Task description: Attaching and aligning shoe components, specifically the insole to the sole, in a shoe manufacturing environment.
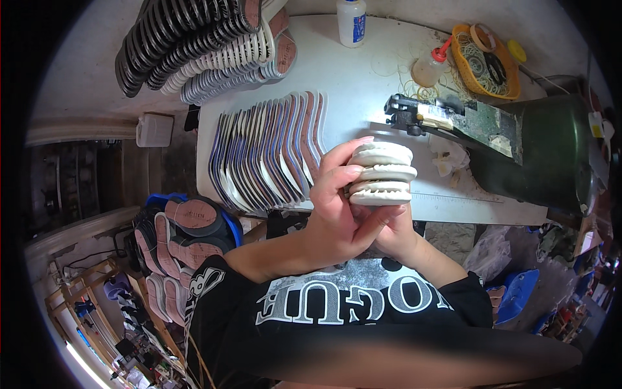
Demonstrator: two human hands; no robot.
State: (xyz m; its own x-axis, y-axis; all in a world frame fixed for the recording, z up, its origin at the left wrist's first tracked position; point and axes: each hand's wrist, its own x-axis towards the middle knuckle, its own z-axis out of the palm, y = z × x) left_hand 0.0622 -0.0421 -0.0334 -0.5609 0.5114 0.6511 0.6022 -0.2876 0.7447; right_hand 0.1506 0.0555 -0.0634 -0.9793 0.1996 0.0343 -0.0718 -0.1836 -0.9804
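Note:
In front of my chest, a stack of white shoe soles (382, 174) is held up between both hands, its rounded ends toward me. Some of the edges look wavy. My left hand (338, 201) is closed round the left side, with fingers over the upper layers and the thumb below. Under the stack, my right hand (396, 232) supports it from the right; most of its fingers are hidden behind the soles. Left of my hands, a long row of insoles (265, 152) stands on edge on the white table (363, 84).
A dark green sewing machine (492, 129) reaches in from the right. Behind are a white bottle (351, 26), a red-tipped squeeze bottle (429, 68) and a yellow basket (461, 58) of rubber bands. Bundled soles (194, 45) sit back left; a blue bin (234, 227) holds insoles lower left.

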